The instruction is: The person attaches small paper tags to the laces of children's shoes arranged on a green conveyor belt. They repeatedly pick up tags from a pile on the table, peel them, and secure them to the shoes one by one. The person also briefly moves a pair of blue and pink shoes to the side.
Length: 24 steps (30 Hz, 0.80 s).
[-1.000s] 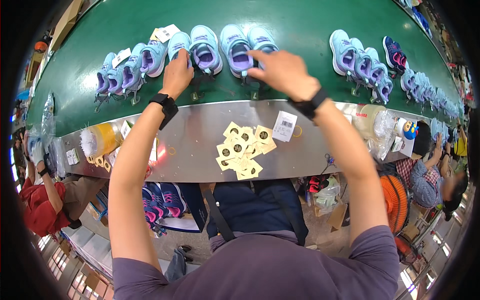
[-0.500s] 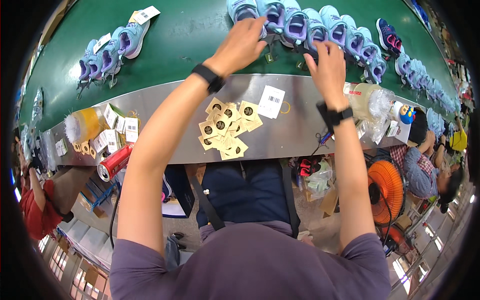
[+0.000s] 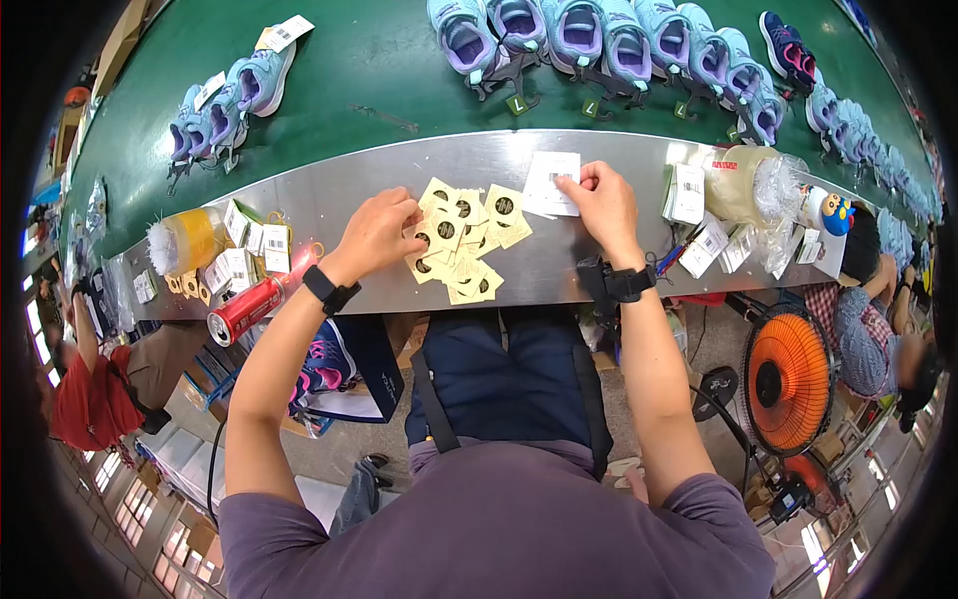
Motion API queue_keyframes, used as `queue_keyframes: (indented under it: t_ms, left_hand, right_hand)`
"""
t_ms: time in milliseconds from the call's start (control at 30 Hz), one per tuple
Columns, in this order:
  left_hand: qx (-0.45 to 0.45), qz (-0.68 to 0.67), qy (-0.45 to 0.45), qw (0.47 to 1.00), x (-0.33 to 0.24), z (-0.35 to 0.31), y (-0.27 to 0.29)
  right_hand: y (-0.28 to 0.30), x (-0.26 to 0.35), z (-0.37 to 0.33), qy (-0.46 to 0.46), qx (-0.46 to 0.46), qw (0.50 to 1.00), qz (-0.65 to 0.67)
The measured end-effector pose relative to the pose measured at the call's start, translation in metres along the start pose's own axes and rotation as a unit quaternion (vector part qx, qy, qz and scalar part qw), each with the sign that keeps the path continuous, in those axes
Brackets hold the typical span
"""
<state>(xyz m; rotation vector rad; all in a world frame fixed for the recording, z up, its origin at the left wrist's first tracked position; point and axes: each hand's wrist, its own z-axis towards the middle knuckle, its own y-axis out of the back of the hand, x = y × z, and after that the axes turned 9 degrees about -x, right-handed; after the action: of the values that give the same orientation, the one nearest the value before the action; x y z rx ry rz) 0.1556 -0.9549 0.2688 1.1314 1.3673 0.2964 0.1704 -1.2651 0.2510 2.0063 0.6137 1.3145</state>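
Observation:
My left hand (image 3: 377,235) is at the left edge of a loose pile of small tan cards (image 3: 464,272), each with a dark round mark. Its fingers are curled, with a gap between thumb and forefinger, and no card shows lifted between them. To the right of the pile, my right hand (image 3: 606,208) pinches the lower right corner of a white printed tag (image 3: 544,172), thumb on top. The tag lies flat on the metal ledge (image 3: 399,165). Beyond it, a row of light blue shoes (image 3: 576,32) on black hangers stands on the green surface (image 3: 349,70).
More blue shoes (image 3: 212,118) stand far left, and a navy pair (image 3: 788,48) far right. A red can (image 3: 244,311) lies at the left edge. Tag bundles (image 3: 687,193) and a plastic jar (image 3: 740,185) sit at right. An orange fan (image 3: 788,361) stands below; co-workers are on both sides.
Both hands have come back from the shoe row to the metal ledge. The left is now by the tan cards, and the right has taken hold of the white tag.

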Motion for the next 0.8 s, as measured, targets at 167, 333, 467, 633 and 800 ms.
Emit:
queue_keyframes:
  t_ms: [167, 333, 467, 633, 800]
  left_hand:
    - [0.072, -0.177, 0.181, 0.965, 0.003, 0.010, 0.007]
    - [0.003, -0.330, 0.256, 0.909, 0.002, 0.010, 0.010]
    - [-0.023, -0.348, 0.277, 0.896, -0.002, 0.014, 0.015]
    - [-0.101, -0.451, 0.263, 0.847, -0.073, 0.056, 0.005]
    - [-0.077, -0.570, 0.219, 0.788, -0.141, 0.114, -0.029]
  right_hand:
    - [0.002, -0.024, 0.001, -0.026, 0.042, 0.990, 0.132]
    - [0.002, -0.035, -0.006, -0.065, 0.044, 0.949, 0.306]
    - [0.020, -0.028, -0.011, -0.083, 0.044, 0.932, 0.351]
    - [0.039, 0.001, -0.031, -0.080, 0.050, 0.869, 0.485]
    - [0.043, 0.013, -0.025, 0.006, -0.007, 0.875, 0.483]
